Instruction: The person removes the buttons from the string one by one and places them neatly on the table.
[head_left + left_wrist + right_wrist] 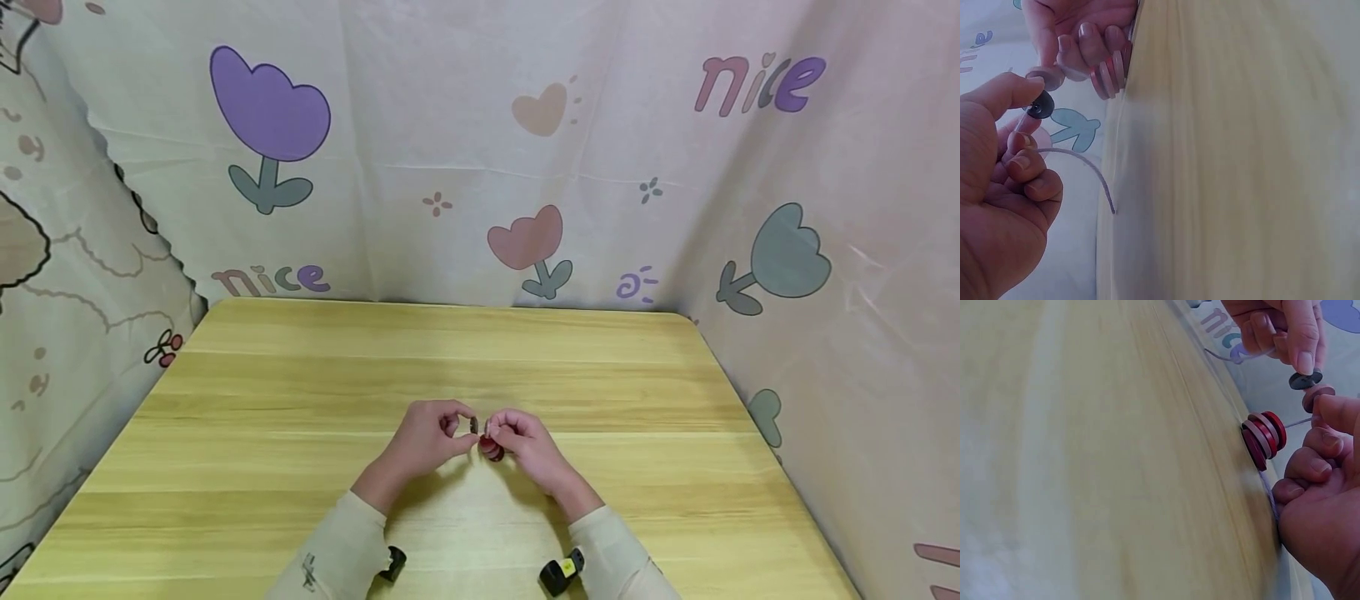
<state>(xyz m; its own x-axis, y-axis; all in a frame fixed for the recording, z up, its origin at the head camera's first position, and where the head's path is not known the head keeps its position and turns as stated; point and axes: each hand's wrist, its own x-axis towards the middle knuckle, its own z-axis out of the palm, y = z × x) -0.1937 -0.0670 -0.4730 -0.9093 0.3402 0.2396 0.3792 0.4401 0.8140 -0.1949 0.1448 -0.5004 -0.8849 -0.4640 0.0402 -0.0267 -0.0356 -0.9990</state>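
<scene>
Two-handed pinch, lower centre of head view

Pinching dark button point(1041, 106) between thumb and finger of left hand point(426, 439), with remaining fingers curled; clamping brown button point(1318, 398) in fingertips of right hand point(529, 447), just beside; seen just below right fingertips in head view: stack of red and pink buttons point(1264, 437), strung on thin cord point(1089, 164); trailing loose at left hand, left of centre in left wrist view; working at wooden table point(225, 500).

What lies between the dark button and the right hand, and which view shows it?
A brownish button, which the right hand holds, lies between them; the right wrist view shows it near the dark button.
</scene>
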